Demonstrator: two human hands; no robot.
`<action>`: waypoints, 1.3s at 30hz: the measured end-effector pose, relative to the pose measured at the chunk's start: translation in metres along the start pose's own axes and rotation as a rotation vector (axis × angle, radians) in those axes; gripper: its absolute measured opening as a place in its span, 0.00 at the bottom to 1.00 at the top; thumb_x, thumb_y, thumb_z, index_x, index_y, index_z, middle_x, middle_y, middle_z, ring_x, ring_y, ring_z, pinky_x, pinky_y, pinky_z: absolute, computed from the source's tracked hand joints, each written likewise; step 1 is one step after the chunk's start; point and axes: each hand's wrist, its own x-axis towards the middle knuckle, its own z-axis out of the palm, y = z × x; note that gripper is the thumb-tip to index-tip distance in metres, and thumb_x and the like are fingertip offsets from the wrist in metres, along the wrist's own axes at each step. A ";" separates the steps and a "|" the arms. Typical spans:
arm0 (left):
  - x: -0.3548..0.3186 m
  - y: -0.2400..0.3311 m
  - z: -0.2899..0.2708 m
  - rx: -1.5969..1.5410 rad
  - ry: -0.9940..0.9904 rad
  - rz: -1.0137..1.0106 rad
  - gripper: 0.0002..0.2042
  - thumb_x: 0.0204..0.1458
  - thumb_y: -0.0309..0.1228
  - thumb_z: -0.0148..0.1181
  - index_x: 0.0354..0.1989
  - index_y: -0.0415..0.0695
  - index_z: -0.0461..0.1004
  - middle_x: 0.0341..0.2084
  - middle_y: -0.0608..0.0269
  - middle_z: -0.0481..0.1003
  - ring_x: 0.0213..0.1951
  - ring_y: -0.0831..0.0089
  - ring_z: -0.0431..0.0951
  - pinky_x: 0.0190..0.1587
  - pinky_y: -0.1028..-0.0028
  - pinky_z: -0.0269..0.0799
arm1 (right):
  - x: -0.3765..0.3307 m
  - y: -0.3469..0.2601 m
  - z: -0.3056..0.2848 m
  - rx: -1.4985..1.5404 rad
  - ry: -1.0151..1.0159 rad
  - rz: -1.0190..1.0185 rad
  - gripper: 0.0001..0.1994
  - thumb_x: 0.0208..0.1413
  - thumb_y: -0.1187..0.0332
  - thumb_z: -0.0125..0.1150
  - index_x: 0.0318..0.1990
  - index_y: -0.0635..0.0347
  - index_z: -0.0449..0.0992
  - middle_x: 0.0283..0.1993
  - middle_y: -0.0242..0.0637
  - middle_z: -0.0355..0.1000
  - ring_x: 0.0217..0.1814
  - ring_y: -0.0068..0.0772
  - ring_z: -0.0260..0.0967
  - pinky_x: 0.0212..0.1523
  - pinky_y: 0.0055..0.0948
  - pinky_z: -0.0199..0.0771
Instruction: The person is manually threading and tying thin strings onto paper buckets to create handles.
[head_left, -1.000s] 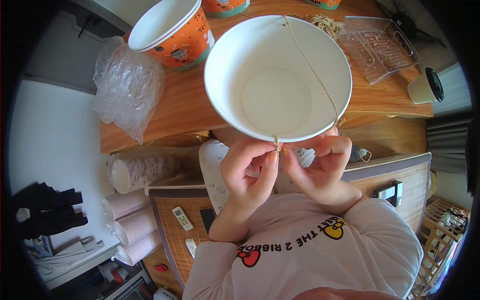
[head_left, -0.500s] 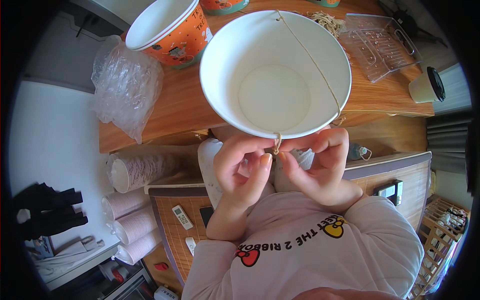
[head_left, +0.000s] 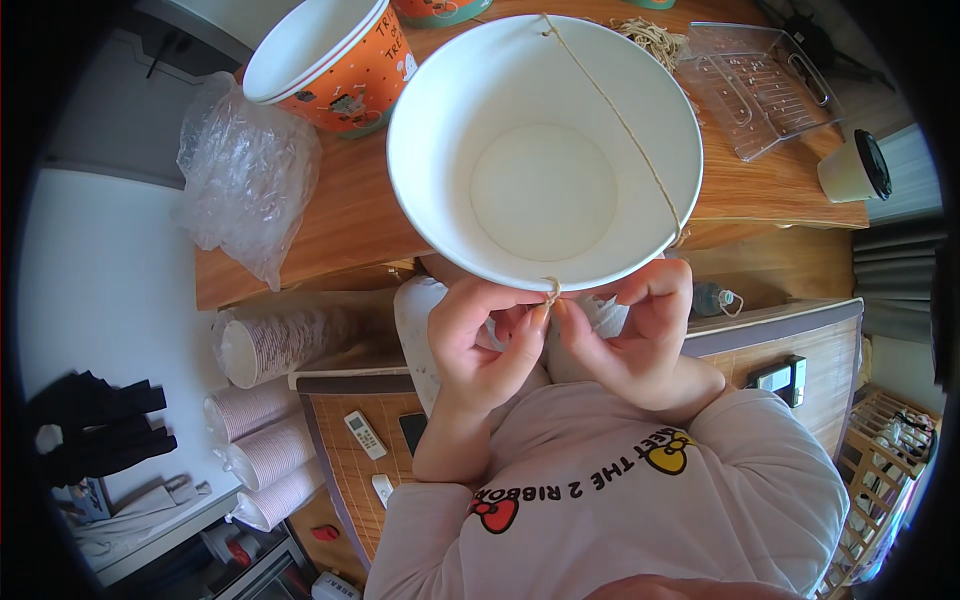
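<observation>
Empty white paper bowl [head_left: 545,150] just above left hand [head_left: 480,345] and right hand [head_left: 630,335] — both pinching twine [head_left: 551,292] at its rim. Knot too small to make out — bowl's outside hidden.

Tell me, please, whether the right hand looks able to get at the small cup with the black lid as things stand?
Probably yes, once it lets go: the right hand is pinching twine at the white bucket's rim, and the lidded cup stands off to its right on the wooden table with nothing between them.

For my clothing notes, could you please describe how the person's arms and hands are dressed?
Both hands, left hand and right hand, are bare, with no gloves or rings visible. Long pale pink sleeves belong to a top with dark lettering and a red bow motif.
</observation>
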 end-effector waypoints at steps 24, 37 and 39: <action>0.003 0.023 0.010 -0.088 0.069 -0.184 0.07 0.59 0.28 0.60 0.34 0.36 0.75 0.29 0.62 0.79 0.31 0.81 0.73 0.37 0.80 0.66 | 0.014 -0.010 -0.016 0.202 -0.159 -0.018 0.22 0.51 0.84 0.63 0.40 0.55 0.53 0.37 0.41 0.78 0.39 0.30 0.70 0.43 0.31 0.67; -0.001 0.019 -0.003 -0.244 -0.061 -0.190 0.05 0.55 0.21 0.63 0.39 0.35 0.79 0.36 0.62 0.81 0.28 0.86 0.71 0.29 0.85 0.62 | 0.013 -0.002 -0.016 -0.053 -0.116 -0.185 0.23 0.43 0.80 0.71 0.42 0.55 0.61 0.40 0.32 0.79 0.36 0.34 0.70 0.44 0.34 0.63; -0.002 0.019 -0.006 -0.139 -0.112 -0.193 0.07 0.53 0.21 0.66 0.39 0.35 0.79 0.36 0.64 0.80 0.26 0.89 0.68 0.28 0.86 0.58 | 0.014 -0.002 -0.017 -0.078 -0.122 -0.212 0.24 0.42 0.81 0.71 0.42 0.54 0.61 0.41 0.31 0.79 0.35 0.34 0.69 0.43 0.34 0.63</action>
